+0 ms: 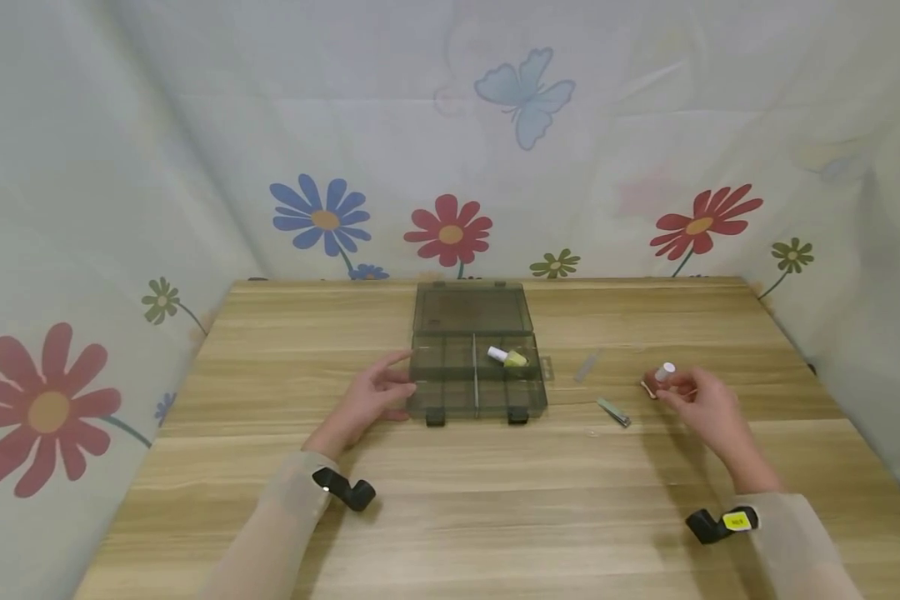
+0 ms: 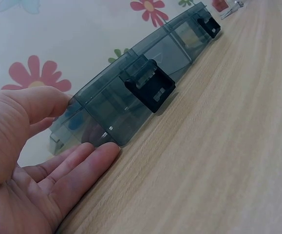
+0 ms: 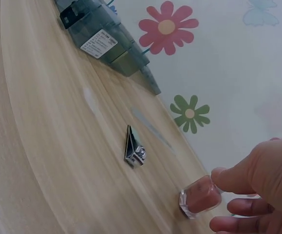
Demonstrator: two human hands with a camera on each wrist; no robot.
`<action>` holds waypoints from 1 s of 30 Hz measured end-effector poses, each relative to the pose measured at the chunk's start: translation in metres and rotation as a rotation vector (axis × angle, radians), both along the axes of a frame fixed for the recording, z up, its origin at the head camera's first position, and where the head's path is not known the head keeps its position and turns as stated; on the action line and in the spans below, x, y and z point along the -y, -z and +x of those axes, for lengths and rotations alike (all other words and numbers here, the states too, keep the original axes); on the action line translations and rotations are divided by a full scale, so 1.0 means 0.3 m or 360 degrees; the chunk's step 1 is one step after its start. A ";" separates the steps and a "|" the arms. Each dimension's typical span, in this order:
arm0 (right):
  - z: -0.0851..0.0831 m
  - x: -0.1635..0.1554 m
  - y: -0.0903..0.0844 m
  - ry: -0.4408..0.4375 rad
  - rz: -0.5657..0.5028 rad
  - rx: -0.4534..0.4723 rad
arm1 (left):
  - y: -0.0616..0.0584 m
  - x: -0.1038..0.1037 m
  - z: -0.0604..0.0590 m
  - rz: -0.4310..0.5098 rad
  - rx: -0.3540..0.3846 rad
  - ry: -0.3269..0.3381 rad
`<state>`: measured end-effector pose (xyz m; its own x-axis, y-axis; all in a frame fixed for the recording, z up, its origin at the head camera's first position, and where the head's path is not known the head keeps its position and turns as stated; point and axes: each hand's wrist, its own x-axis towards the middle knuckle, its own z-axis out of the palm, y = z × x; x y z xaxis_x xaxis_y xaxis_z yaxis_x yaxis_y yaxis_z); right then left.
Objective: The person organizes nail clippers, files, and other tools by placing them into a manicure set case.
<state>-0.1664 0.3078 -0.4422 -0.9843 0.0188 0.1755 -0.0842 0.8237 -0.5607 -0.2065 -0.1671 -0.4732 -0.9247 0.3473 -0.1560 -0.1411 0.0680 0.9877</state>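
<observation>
A see-through dark storage box (image 1: 444,400) lies on the table with its lid folded back. My left hand (image 1: 371,396) is at its left end; the thumb touches the upper edge and the straight fingers (image 2: 89,170) reach the lower corner. Inside the box's right rear compartment lies a yellow-green nail polish bottle (image 1: 516,359) with a white cap. Over on the right, my right hand (image 1: 708,408) pinches a brownish-pink nail polish bottle (image 3: 202,197) between thumb and fingers. Its white cap (image 1: 666,370) shows in the head view but is hidden by the hand in the right wrist view.
Between the box and my right hand lie a nail clipper (image 1: 613,412) and a thin, pale flat strip (image 1: 588,366). A small clear piece (image 1: 592,432) sits nearer the front. Behind the wooden table (image 1: 450,517) hangs a flowered cloth (image 1: 390,108).
</observation>
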 end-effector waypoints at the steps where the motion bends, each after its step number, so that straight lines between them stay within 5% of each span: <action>1: -0.004 -0.001 0.004 0.0014 -0.0002 0.0019 | -0.003 0.000 0.002 -0.0004 -0.0001 0.0001; 14: -0.052 0.000 0.040 0.0094 0.0050 0.0190 | -0.018 -0.002 0.005 -0.0010 0.0039 -0.0012; 30: -0.079 0.019 0.032 -0.0019 0.0069 0.0154 | -0.025 -0.002 0.009 -0.0002 0.0050 -0.0017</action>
<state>-0.1902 0.3022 -0.4519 -0.9968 0.0012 0.0798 -0.0414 0.8467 -0.5305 -0.2037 -0.1664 -0.4658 -0.9230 0.3373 -0.1852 -0.1725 0.0675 0.9827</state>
